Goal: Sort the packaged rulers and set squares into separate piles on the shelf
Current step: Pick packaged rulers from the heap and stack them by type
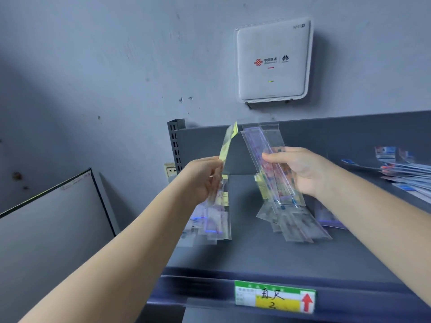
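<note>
Above the grey metal shelf (268, 257) both of your hands are raised and both are full. Your left hand (205, 180) pinches one slim clear packet with a yellow header card (227, 145), tilted up toward the wall. Your right hand (300, 171) has thumb and fingers curled round a bunch of packaged rulers (275, 166), several clear sleeves fanned slightly and standing nearly upright.

Two loose piles lie on the shelf below. The left pile (210, 224) sits under your left hand. The right pile (300, 222) sits under your right hand and spreads toward the shelf front. Blur makes it impossible to tell which pile holds rulers and which holds set squares.

To do this step well, I would check the shape inside the single packet first, then lay it flat on the matching pile with its header pointing the same way as the others. Keep a firm pinch on the bunch, since slippery sleeves would probably slide apart.

Readable writing: the white wall router (272, 61) carries a red knot logo with Chinese characters, the Huawei logo, and "WiFi 7" in its corner. The green and yellow shelf label (275, 297) has handwritten "直尺", a "2", and a red upward arrow. More packaged stationery (405, 173) lies stacked at far right.
</note>
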Tool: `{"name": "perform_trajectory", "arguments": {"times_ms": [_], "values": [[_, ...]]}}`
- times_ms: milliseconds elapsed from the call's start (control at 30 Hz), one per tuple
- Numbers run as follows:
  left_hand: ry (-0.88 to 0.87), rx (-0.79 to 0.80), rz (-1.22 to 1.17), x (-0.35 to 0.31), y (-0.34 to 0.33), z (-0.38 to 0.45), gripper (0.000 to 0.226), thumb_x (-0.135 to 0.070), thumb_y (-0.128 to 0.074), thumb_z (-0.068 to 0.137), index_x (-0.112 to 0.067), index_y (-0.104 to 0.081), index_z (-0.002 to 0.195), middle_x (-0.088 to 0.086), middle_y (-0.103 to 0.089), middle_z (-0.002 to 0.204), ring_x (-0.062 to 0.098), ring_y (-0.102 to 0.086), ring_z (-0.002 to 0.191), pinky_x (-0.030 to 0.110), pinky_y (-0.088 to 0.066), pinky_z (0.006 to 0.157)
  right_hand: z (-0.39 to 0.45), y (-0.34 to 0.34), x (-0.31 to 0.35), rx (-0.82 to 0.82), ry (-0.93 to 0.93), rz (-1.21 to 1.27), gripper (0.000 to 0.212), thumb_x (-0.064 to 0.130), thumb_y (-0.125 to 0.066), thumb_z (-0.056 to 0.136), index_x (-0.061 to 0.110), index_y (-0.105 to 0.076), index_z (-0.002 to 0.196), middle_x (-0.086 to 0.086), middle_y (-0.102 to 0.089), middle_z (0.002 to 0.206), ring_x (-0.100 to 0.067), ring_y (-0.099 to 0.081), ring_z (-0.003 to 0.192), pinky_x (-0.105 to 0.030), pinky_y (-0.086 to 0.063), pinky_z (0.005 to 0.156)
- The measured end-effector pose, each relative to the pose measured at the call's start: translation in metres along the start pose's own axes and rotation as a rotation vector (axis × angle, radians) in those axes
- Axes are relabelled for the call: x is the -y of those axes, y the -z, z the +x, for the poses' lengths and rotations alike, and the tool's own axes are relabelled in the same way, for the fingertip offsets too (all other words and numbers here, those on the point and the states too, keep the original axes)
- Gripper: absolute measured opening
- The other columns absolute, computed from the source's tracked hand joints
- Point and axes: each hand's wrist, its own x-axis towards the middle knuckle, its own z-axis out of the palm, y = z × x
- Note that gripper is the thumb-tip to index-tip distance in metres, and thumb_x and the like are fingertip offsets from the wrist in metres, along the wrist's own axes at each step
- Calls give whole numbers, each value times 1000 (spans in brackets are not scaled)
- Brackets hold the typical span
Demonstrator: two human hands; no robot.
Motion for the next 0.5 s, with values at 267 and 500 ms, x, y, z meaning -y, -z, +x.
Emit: {"name": "perform_trajectory", "arguments": {"times_ms": [267, 500], "values": [[65, 43, 45, 3, -44, -2, 16, 9, -51, 87, -3, -59, 80, 9, -61, 76, 17, -61, 54, 22, -53, 44, -11, 52, 5, -91, 10, 31, 11, 2, -65, 83, 12, -61, 80, 1, -63, 72, -3, -60, 50, -13, -49, 47], [54, 112, 199, 4, -72, -3, 12, 6, -64, 81, -2, -59, 74, 14, -63, 74, 15, -61, 48, 22, -52, 42, -19, 81, 8, -99, -11, 77, 10, 1, -65, 82, 10, -61, 81, 2, -65, 62, -3, -61, 45, -11, -47, 43]]}}
